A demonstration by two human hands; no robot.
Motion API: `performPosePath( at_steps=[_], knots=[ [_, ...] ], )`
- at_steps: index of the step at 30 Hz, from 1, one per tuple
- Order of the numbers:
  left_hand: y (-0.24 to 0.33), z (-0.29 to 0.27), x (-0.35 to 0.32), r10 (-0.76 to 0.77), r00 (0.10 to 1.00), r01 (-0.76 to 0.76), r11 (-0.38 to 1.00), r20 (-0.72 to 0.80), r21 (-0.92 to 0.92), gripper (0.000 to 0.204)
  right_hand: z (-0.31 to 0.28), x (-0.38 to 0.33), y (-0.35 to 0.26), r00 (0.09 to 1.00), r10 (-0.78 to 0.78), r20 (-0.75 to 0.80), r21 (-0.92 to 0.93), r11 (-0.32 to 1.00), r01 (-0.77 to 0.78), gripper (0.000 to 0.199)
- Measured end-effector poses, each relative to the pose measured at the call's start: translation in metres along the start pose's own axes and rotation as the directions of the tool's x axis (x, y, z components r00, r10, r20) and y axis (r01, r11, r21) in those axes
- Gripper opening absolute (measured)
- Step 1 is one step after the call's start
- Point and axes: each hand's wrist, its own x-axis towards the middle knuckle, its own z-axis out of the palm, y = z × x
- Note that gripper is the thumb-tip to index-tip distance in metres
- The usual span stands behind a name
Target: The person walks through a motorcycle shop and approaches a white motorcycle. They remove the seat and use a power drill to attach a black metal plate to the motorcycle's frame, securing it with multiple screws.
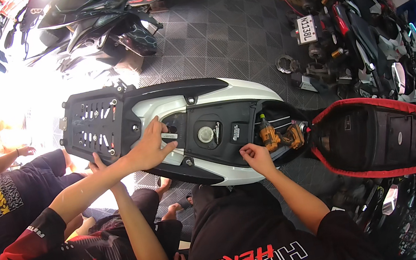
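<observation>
The right hand (255,156), fingers bunched together on the black plastic rim of the white scooter's open underseat compartment (228,121), is nearer the orange-and-black cordless drill (276,138), which lies just to its right inside the compartment, lengthwise along the scooter, while the left hand (97,164) touches the black metal rear rack (96,126), its grip hidden.

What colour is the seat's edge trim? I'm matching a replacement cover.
Red, around the black raised seat; seen in the head view.

A dark tiled floor (225,29) of square grid panels carries a white-and-black scooter (224,97) with its red-trimmed seat (377,136) tipped open; a round metal disc (283,65) lies on the tiles beside parked motorcycles (361,35)
</observation>
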Motion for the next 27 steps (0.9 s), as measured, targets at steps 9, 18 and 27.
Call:
performPosePath(
  at_steps=[9, 18, 27],
  knots=[
    [0.002, 0.007, 0.008, -0.022, 0.997, 0.022, 1.000, 0.076, -0.004, 0.074, -0.069, -0.014, 0.074, 0.980, 0.144, -0.135, 0.139, 0.982, -0.125, 0.015],
    [0.010, 0.103, -0.071, -0.257, 0.525, 0.187, 0.965, -0.811, -0.185, 0.030, -0.100, -0.022, 0.084, 0.968, 0.197, -0.155, 0.282, 0.948, -0.148, 0.016],
    [0.068, 0.172, -0.047, -0.004, 0.499, 0.072, 0.997, -0.867, 0.037, 0.023, -0.101, -0.036, 0.012, 0.982, 0.188, 0.000, 0.309, 0.934, -0.179, 0.023]
  ],
)
